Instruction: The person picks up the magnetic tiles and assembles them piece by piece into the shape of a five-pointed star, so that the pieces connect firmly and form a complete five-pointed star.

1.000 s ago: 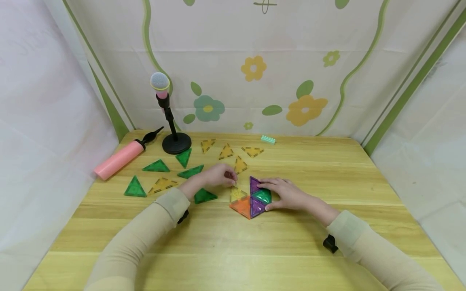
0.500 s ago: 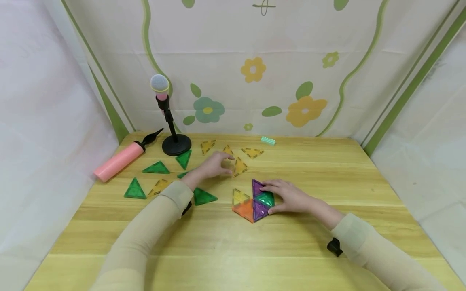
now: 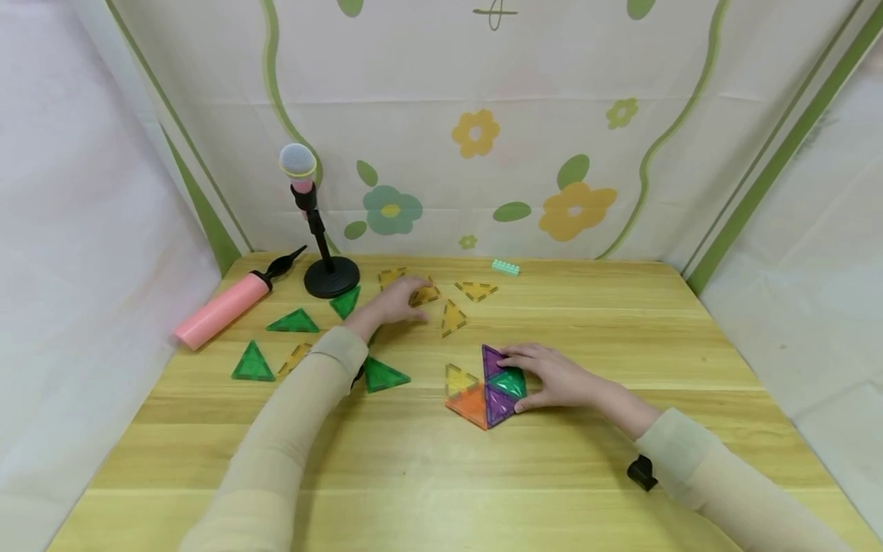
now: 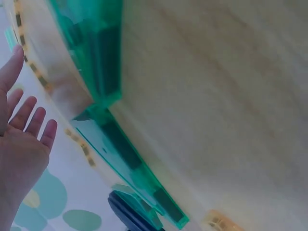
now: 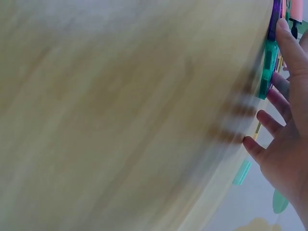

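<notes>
My left hand (image 3: pixel 398 299) reaches over the back of the table, thumb apart from the fingers, beside an orange triangular magnetic tile (image 3: pixel 426 296). In the left wrist view its fingers are spread and hold nothing. My right hand (image 3: pixel 555 377) rests at the right side of a joined group of tiles, fingertips on the upper purple tile (image 3: pixel 491 360) and thumb at the lower purple tile (image 3: pixel 498 406). A green tile (image 3: pixel 509 382) lies between them. To the left of these are a yellow tile (image 3: pixel 458 381) and a darker orange tile (image 3: pixel 471 404).
Loose green tiles (image 3: pixel 385 376) and orange tiles (image 3: pixel 453 318) lie around the left arm and toward the back. A toy microphone on a stand (image 3: pixel 331 276), a pink hand pump (image 3: pixel 224 310) and a mint toy brick (image 3: pixel 506 267) stand or lie farther back.
My left hand has moved from beside the yellow tile back and to the left, its fingers opening out over the orange tiles. My right hand stays at the joined tiles.
</notes>
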Motion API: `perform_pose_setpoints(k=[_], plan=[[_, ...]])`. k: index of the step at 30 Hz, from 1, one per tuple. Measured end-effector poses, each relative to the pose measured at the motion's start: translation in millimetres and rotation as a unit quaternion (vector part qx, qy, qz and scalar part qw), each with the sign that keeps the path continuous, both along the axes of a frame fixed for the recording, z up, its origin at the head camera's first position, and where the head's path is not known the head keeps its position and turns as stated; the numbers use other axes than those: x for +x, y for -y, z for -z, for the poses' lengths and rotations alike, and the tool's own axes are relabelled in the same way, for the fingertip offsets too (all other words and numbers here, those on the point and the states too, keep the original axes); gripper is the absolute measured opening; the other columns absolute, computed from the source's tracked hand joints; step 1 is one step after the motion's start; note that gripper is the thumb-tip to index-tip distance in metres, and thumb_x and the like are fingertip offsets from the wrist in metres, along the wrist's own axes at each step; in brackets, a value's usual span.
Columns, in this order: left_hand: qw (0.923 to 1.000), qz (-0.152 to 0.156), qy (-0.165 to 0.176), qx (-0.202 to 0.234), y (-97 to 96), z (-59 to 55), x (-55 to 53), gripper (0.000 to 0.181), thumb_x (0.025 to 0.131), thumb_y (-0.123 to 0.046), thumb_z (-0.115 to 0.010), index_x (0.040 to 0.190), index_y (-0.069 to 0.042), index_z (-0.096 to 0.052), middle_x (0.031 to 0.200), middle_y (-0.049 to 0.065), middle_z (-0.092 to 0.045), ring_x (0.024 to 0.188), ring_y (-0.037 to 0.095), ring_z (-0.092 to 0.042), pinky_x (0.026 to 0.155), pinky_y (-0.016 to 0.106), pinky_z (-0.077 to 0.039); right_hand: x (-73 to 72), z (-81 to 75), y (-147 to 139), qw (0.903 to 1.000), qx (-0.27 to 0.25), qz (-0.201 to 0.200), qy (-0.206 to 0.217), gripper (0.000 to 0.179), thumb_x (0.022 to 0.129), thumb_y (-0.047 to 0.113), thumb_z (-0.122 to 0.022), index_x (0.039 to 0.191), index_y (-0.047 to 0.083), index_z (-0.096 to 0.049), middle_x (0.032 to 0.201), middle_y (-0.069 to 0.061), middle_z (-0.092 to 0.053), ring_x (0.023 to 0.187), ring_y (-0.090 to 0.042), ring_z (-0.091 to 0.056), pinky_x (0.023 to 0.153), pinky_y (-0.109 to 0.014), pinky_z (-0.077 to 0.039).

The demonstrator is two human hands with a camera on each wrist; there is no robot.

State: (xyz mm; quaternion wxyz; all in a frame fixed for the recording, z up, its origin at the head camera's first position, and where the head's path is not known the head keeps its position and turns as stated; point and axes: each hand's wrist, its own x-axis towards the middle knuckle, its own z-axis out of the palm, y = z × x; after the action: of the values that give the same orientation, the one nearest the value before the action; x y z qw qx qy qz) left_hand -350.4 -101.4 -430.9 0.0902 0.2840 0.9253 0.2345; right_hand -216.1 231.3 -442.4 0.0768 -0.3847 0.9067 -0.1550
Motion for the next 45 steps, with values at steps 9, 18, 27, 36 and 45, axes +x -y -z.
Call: perform_pose_setpoints(k=[9,18,27,36,45], plan=[[0.9992,0.017,0.020,-0.031,10.3,6.9,-5.5,0.073,0.083,-0.032,-0.073,0.143,-0.005,-0.041,0.150,0.012,-0.033,0.140,0.032,-0.025,0.113,0.047,-0.021,-13.8,-1.9,5,0.9999,-0.014,-0.003,-0.007,0.076,0.072,0.059,-0.073,0.133,0.016,-0.054,0.142,-0.005,-0.044,0.131,-0.029,-0.038,0.105,-0.056,-0.031],[0.9985,0.026,0.008,-0.047,10.1,11.4,-11.6,0.071,0.083,-0.037,-0.071,0.142,-0.008,-0.043,0.152,0.009,-0.031,0.142,0.030,-0.022,0.114,0.046,-0.020,-46.7,-10.5,29,0.9996,-0.023,0.013,-0.013,0.075,0.075,0.050,-0.075,0.137,0.014,-0.050,0.145,-0.009,-0.041,0.133,-0.033,-0.036,0.105,-0.055,-0.030],[0.9985,0.020,0.004,-0.051,10.5,13.8,-10.6,0.071,0.084,-0.039,-0.070,0.142,-0.010,-0.043,0.152,0.007,-0.030,0.142,0.029,-0.022,0.113,0.048,-0.020,-70.3,-11.1,64,0.9997,0.019,0.011,0.008,0.078,0.080,0.052,-0.069,0.144,0.018,-0.041,0.152,-0.008,-0.031,0.138,-0.034,-0.027,0.109,-0.056,-0.023],[0.9989,0.019,0.005,-0.042,11.7,14.9,-8.2,0.070,0.084,-0.040,-0.070,0.142,-0.010,-0.044,0.152,0.007,-0.031,0.141,0.029,-0.023,0.113,0.049,-0.021,-79.4,-4.6,67,0.9996,0.027,0.000,0.010,0.071,0.083,0.051,-0.066,0.142,0.016,-0.045,0.150,-0.006,-0.035,0.137,-0.033,-0.030,0.108,-0.057,-0.024],[0.9988,0.033,0.013,-0.035,15.2,13.1,-7.1,0.062,0.086,-0.035,-0.069,0.138,-0.009,-0.048,0.149,0.009,-0.035,0.139,0.029,-0.028,0.112,0.046,-0.024,-82.2,-1.0,57,0.9990,0.035,-0.002,0.028,0.078,0.081,0.055,-0.066,0.145,0.020,-0.040,0.153,-0.003,-0.030,0.140,-0.031,-0.026,0.108,-0.058,-0.023]])
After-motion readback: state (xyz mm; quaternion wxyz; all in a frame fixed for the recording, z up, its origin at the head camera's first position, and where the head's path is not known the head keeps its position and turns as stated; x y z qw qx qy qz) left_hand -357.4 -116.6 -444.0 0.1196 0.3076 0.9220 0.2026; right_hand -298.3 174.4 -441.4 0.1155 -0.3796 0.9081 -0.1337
